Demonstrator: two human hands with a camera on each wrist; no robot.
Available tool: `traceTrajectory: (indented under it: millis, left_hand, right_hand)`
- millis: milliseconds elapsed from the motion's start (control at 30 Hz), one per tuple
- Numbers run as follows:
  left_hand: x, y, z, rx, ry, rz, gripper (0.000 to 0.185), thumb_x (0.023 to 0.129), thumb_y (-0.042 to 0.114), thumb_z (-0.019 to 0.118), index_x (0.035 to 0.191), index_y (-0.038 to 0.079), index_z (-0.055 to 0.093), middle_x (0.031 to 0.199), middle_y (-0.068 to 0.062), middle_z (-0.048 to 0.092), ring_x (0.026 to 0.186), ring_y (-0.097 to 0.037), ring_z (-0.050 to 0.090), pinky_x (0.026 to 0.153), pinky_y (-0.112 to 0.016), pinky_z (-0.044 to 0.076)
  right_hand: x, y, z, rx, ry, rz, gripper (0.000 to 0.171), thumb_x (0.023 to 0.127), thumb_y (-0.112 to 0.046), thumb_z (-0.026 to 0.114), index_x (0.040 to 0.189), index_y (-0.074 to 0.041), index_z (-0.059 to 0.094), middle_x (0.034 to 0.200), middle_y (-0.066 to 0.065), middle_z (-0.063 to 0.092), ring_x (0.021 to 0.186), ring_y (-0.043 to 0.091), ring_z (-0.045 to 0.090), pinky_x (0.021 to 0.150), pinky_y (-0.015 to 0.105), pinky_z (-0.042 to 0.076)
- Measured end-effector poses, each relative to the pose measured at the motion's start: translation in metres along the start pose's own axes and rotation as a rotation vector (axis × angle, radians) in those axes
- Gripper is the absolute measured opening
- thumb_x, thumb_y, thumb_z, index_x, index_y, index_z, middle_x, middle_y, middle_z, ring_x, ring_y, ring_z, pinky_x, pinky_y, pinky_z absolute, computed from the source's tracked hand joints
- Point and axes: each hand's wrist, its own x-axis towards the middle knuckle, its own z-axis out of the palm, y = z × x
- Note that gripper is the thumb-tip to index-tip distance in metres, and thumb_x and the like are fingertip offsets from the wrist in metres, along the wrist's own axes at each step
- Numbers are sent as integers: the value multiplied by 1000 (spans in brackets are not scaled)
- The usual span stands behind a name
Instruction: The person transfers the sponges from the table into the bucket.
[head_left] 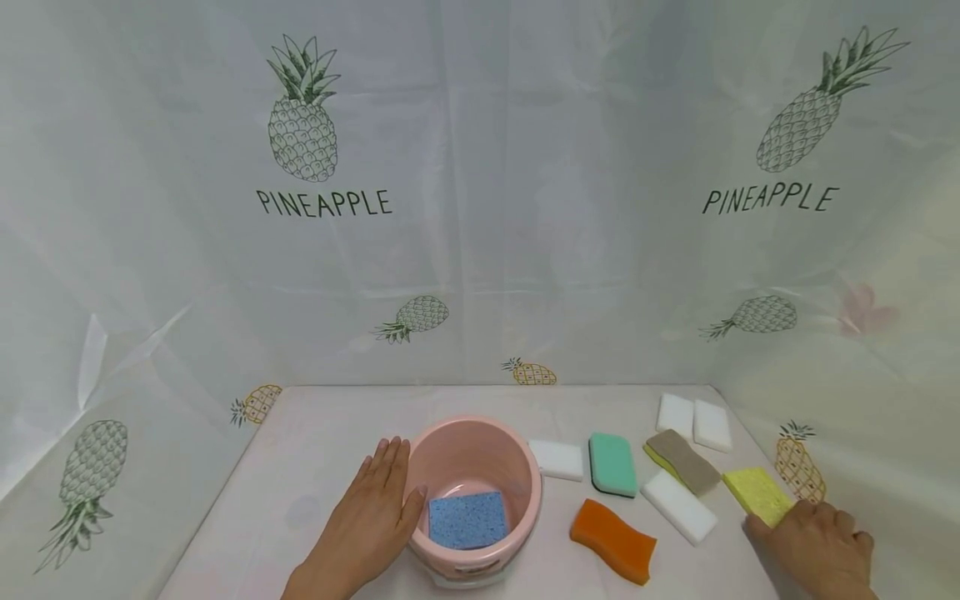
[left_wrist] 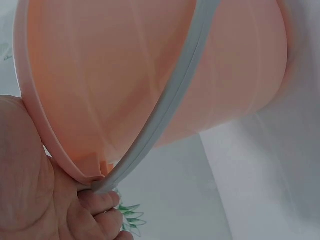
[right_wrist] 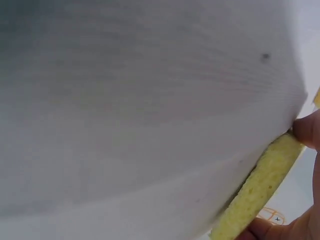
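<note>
- Head view: one yellow sponge [head_left: 759, 493], well to the right of the pink bucket [head_left: 471, 446], near the tabletop's right edge; whether resting on the surface or slightly raised, cannot tell.
- One right hand [head_left: 817, 546], far right of the bucket: thumb and fingers bent, gap between them no wider than the yellow sponge, pinching it by its near end; thumb at one edge, fingers at the other in the right wrist view.
- One left hand [head_left: 367, 517], at the bucket's left side: fingers straight and close together, palm against the rim, thumb over the edge; no grasp on the bucket.
- One grey handle [left_wrist: 169, 97], hanging down the bucket's outer wall.
- One blue sponge [head_left: 468, 520], speckled, lying flat inside the bucket.
- One white block [head_left: 557, 460], just right of the bucket.
- One green sponge [head_left: 613, 463], dark-edged, next to the right.
- One orange sponge [head_left: 613, 540], wavy-sided, right of the bucket and nearer the viewer.
- One brown-and-yellow sponge [head_left: 682, 462] with a second white block [head_left: 680, 506], farther right.
- Two more white blocks [head_left: 712, 425], right of and beyond the bucket.
- Pineapple-printed sheeting [head_left: 480, 208], behind the bucket.
</note>
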Motion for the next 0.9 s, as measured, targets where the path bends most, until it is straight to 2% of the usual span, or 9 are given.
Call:
traceTrajectory:
  millis: [233,467,600,733,900]
  left_hand:
    - [0,0,0,-3,-5,-10,70,111,41,50,161,-6,36,168,-24,35,160,-40,27,129,-57,27]
    - [0,1,0,5,-5,-13,70,111,40,51,161,-5,35,168,-23,35,160,-39,27,129,-57,27]
    - [0,1,1,8,-4,-12,69,111,39,51,161,-6,35,168,-23,35,160,-39,27,129,-57,27]
    - [0,2,0,5,1,-7,69,111,39,51,161,-6,35,168,-24,35,160,-39,27,129,-57,27]
    - [0,2,1,9,10,-1,69,111,39,50,161,-6,36,167,-24,36,159,-39,28,129,-57,27]
  right_hand:
    - [5,-2,-3,52,63,-14,93,82,-65,76,91,21,42,79,32,43,76,48,46,66,57,40]
    - [9,-3,-13,65,243,-98,83,83,-58,81,86,15,43,75,28,41,68,44,45,56,50,38]
    - [14,-7,-20,85,315,-140,74,84,-54,81,84,10,44,76,27,43,68,43,45,54,51,37]
    - [18,-12,-24,83,399,-201,69,80,-48,83,81,7,42,75,27,43,67,44,45,51,50,35]
    - [23,-26,-29,75,440,-246,69,78,-48,85,82,5,41,79,27,43,72,48,46,53,51,34]
